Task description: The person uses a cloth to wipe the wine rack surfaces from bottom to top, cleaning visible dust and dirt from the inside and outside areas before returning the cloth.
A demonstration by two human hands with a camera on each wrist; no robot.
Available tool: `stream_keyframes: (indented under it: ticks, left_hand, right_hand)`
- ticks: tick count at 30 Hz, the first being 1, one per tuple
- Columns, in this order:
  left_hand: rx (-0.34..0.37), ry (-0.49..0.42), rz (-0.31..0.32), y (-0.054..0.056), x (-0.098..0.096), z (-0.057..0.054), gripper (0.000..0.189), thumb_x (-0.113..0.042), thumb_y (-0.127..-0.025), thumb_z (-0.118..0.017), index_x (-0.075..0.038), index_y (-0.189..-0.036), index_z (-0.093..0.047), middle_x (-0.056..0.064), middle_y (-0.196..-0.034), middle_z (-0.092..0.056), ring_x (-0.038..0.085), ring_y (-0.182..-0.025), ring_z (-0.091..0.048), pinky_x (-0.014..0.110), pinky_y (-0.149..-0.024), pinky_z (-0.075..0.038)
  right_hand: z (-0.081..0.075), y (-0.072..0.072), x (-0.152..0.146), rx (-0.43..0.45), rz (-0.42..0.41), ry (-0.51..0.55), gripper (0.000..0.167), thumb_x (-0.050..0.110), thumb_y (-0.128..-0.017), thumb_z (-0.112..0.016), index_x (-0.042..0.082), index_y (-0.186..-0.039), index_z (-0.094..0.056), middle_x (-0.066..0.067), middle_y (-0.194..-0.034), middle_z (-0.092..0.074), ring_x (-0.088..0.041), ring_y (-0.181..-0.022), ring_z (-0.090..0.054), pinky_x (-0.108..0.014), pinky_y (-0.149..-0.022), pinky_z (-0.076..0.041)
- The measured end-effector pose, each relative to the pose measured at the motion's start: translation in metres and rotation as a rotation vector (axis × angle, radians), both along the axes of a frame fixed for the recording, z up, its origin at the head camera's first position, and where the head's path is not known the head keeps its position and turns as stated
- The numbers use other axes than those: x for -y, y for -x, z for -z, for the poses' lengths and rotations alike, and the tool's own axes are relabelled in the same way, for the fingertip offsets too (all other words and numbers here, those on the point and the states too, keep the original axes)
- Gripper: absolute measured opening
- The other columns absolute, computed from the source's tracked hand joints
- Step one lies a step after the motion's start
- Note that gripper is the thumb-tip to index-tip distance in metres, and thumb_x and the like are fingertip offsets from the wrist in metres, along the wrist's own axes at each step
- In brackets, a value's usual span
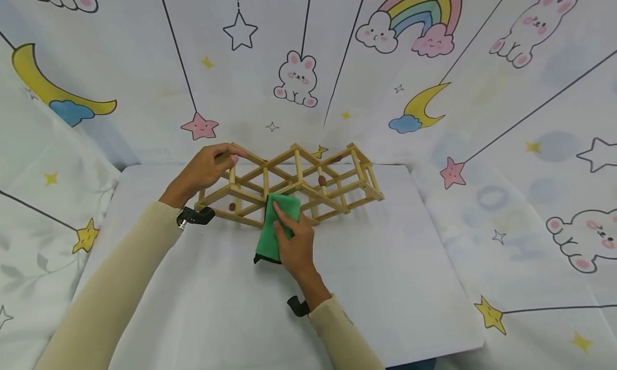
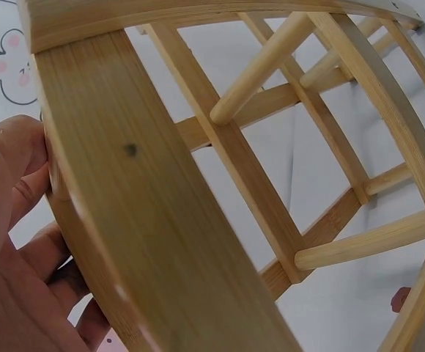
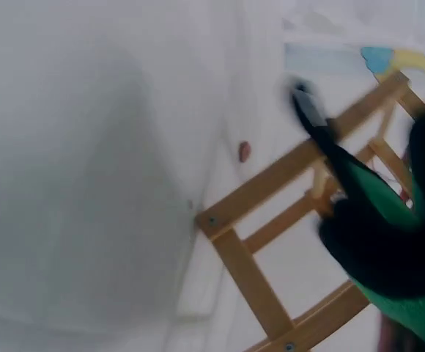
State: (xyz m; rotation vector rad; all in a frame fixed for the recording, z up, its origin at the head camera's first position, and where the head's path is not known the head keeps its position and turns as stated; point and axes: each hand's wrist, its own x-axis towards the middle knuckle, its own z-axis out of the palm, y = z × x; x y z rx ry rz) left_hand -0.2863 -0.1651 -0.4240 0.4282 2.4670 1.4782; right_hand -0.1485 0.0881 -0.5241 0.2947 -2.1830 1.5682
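Observation:
A light wooden lattice rack point(image 1: 299, 164), built of crossed slats and round rods, stands on the white table. My left hand point(image 1: 206, 165) holds its upper left end; in the left wrist view the fingers point(image 2: 33, 147) curl around the edge of a broad slat point(image 2: 135, 169). My right hand point(image 1: 296, 241) holds a green cloth point(image 1: 270, 236) with dark edging against the front middle of the rack. The index finger lies extended over the cloth. In the right wrist view the green cloth point(image 3: 410, 312) is blurred and covers part of the rack point(image 3: 271, 183).
The white tabletop point(image 1: 217, 306) spreads in front of the rack. A printed curtain point(image 1: 260, 81) with rabbits, stars and moons stands close behind and at both sides. Small reddish-brown spots point(image 1: 322, 180) show through the rack; what they are I cannot tell.

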Motion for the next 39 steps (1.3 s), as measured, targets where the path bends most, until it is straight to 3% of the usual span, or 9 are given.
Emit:
stream_keyframes:
  ticks: [4, 9, 14, 19, 24, 28, 30, 34, 39]
  left_hand:
    - [-0.012, -0.014, 0.014, 0.001, 0.000, -0.001, 0.035, -0.031, -0.115, -0.050, -0.011, -0.140, -0.065, 0.015, -0.156, -0.056, 0.036, -0.149, -0.049, 0.062, -0.124, -0.035]
    - [-0.002, -0.005, -0.001, 0.002, 0.002, 0.000, 0.033, -0.028, -0.115, -0.050, -0.011, -0.139, -0.065, 0.014, -0.155, -0.056, 0.035, -0.148, -0.050, 0.061, -0.124, -0.036]
    - [-0.009, -0.004, 0.008, 0.003, 0.003, 0.002, 0.035, -0.029, -0.115, -0.049, -0.010, -0.140, -0.064, 0.014, -0.156, -0.055, 0.036, -0.149, -0.048, 0.061, -0.124, -0.035]
    - [-0.010, 0.000, 0.001, 0.001, 0.005, 0.002, 0.036, -0.029, -0.115, -0.050, -0.008, -0.139, -0.064, 0.015, -0.156, -0.055, 0.037, -0.150, -0.048, 0.062, -0.124, -0.035]
    - [-0.010, 0.017, 0.005, 0.000, 0.004, -0.001, 0.035, -0.030, -0.115, -0.050, -0.011, -0.140, -0.064, 0.014, -0.156, -0.055, 0.036, -0.150, -0.048, 0.063, -0.125, -0.034]
    - [-0.014, 0.020, 0.012, 0.000, 0.005, -0.002, 0.035, -0.031, -0.115, -0.050, -0.011, -0.139, -0.065, 0.016, -0.157, -0.055, 0.037, -0.151, -0.046, 0.063, -0.125, -0.034]
    - [-0.019, 0.013, 0.016, -0.001, 0.005, -0.002, 0.036, -0.032, -0.115, -0.050, -0.010, -0.140, -0.065, 0.016, -0.158, -0.054, 0.038, -0.151, -0.046, 0.063, -0.124, -0.034]
    - [-0.031, 0.002, 0.024, 0.000, 0.004, -0.003, 0.038, -0.033, -0.114, -0.050, -0.009, -0.141, -0.064, 0.015, -0.157, -0.055, 0.037, -0.151, -0.046, 0.064, -0.124, -0.035]
    - [-0.028, -0.003, 0.034, -0.001, 0.003, -0.004, 0.038, -0.033, -0.114, -0.050, -0.008, -0.141, -0.064, 0.015, -0.159, -0.053, 0.039, -0.153, -0.044, 0.065, -0.124, -0.033]
  right_hand:
    - [0.001, 0.001, -0.001, -0.049, 0.080, 0.058, 0.044, 0.003, -0.105, -0.065, 0.013, -0.148, -0.063, -0.021, -0.148, -0.055, -0.037, -0.134, -0.061, -0.045, -0.098, -0.062]
    - [0.001, -0.001, 0.000, 0.104, 0.017, 0.025, 0.045, 0.008, -0.104, -0.068, 0.026, -0.146, -0.066, -0.017, -0.144, -0.060, -0.030, -0.127, -0.066, -0.036, -0.090, -0.063]
    - [-0.002, -0.001, 0.001, 0.039, 0.086, 0.086, 0.046, 0.007, -0.105, -0.066, 0.022, -0.149, -0.063, -0.020, -0.148, -0.055, -0.034, -0.135, -0.061, -0.044, -0.099, -0.061]
    - [-0.001, -0.002, 0.003, 0.124, 0.001, 0.005, 0.046, 0.010, -0.105, -0.068, 0.029, -0.147, -0.065, -0.016, -0.147, -0.059, -0.031, -0.132, -0.063, -0.039, -0.095, -0.063]
    - [-0.003, -0.005, 0.008, 0.119, 0.054, 0.104, 0.046, 0.009, -0.106, -0.065, 0.025, -0.149, -0.062, -0.017, -0.151, -0.054, -0.032, -0.135, -0.060, -0.043, -0.099, -0.061]
    - [-0.005, -0.009, 0.013, 0.201, -0.035, 0.060, 0.045, 0.011, -0.106, -0.066, 0.030, -0.146, -0.065, -0.016, -0.147, -0.057, -0.031, -0.130, -0.064, -0.038, -0.092, -0.063]
    - [-0.005, -0.013, 0.019, 0.158, -0.096, 0.025, 0.044, 0.011, -0.105, -0.068, 0.027, -0.146, -0.066, -0.017, -0.145, -0.059, -0.031, -0.126, -0.066, -0.035, -0.088, -0.064]
    - [-0.016, -0.014, 0.037, -0.067, -0.171, -0.017, 0.041, 0.007, -0.104, -0.069, 0.012, -0.144, -0.067, -0.019, -0.142, -0.059, -0.032, -0.124, -0.067, -0.034, -0.089, -0.064]
    - [-0.030, -0.003, 0.057, -0.193, -0.194, -0.165, 0.037, 0.013, -0.105, -0.069, 0.015, -0.142, -0.070, -0.019, -0.138, -0.062, -0.028, -0.119, -0.068, -0.030, -0.091, -0.062]
